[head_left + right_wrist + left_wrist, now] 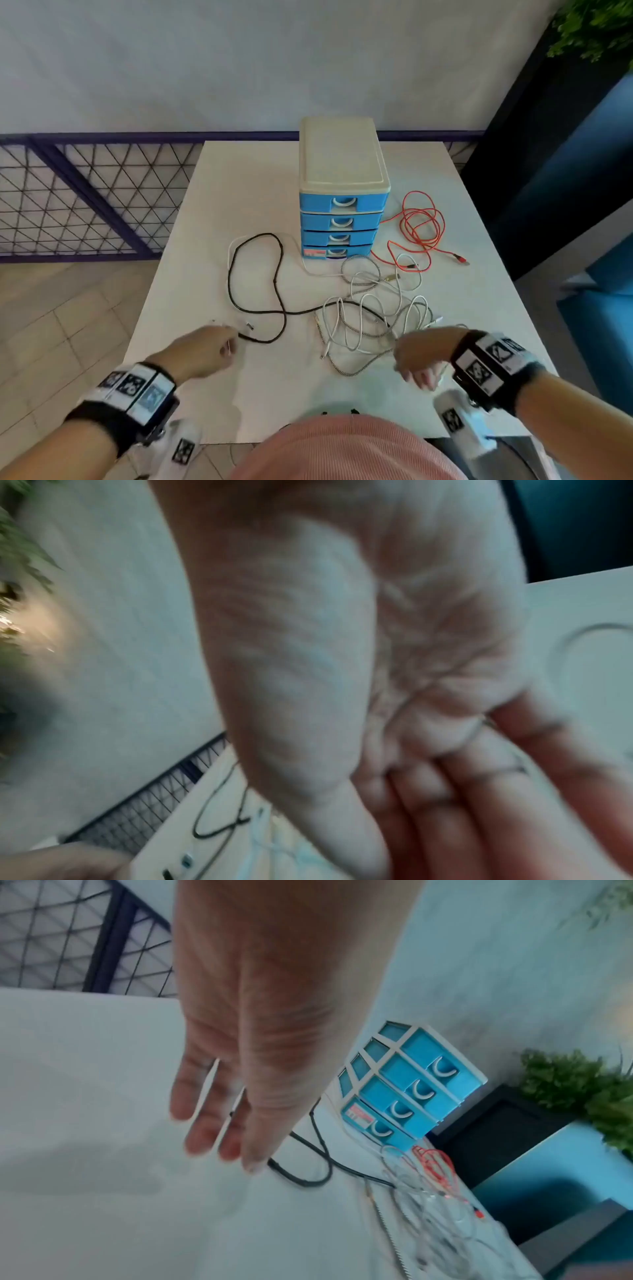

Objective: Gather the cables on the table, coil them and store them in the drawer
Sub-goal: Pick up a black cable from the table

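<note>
left hand (pixel 202 351) open, fingers straight, beside the black cable (pixel 255 274) end, holding nothing. right hand (pixel 423 356) open over the white cables (pixel 373 318), empty.

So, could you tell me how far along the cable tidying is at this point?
Nothing looks done yet: all four drawers of the drawer unit are closed, and the black cable, the orange cable and the white and braided cables lie loose on the table. In hand: the left hand reaches, fingers straight, toward the black cable's end; the right hand hovers over the white tangle. Gathering, coiling and storing all remain.
</note>
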A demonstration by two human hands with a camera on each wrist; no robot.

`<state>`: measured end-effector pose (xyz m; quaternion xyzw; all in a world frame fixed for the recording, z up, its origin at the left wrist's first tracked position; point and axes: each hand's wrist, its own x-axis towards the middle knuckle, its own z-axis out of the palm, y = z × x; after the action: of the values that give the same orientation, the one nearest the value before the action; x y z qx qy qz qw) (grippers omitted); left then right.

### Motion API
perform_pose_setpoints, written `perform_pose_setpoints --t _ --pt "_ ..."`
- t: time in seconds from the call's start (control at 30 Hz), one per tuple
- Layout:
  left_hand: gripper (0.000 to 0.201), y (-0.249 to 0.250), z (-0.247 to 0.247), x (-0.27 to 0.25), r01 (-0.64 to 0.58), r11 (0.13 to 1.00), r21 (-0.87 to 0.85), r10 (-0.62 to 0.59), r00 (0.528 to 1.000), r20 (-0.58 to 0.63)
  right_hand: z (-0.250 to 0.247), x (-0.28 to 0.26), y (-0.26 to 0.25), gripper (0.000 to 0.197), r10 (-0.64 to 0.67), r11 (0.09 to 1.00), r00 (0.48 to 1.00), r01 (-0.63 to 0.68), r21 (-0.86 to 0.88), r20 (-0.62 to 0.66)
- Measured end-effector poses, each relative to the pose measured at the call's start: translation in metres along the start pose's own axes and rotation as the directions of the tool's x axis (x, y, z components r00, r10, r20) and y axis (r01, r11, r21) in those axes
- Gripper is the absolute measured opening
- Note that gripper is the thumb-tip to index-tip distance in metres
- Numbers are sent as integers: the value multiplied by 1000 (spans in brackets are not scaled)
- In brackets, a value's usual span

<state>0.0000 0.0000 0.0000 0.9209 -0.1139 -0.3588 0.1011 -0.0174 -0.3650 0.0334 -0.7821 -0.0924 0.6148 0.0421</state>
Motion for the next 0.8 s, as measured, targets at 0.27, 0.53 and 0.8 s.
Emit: perform_pose_setpoints --t 0.27,0.53,0.8 --pt "28 -16 -8 32 201 941 271 -131 958 -255 -65 11 -65 23 -262 960 735 267 -89 -625" --pt "10 30 -63 10 -219 963 -156 188 963 -193 -87 14 -107 31 -368 866 600 500 -26 -711" --pt "23 106 -132 3 -572 536 -621 -23 725 -688 -113 -36 -133 36 -211 200 374 921 335 -903"
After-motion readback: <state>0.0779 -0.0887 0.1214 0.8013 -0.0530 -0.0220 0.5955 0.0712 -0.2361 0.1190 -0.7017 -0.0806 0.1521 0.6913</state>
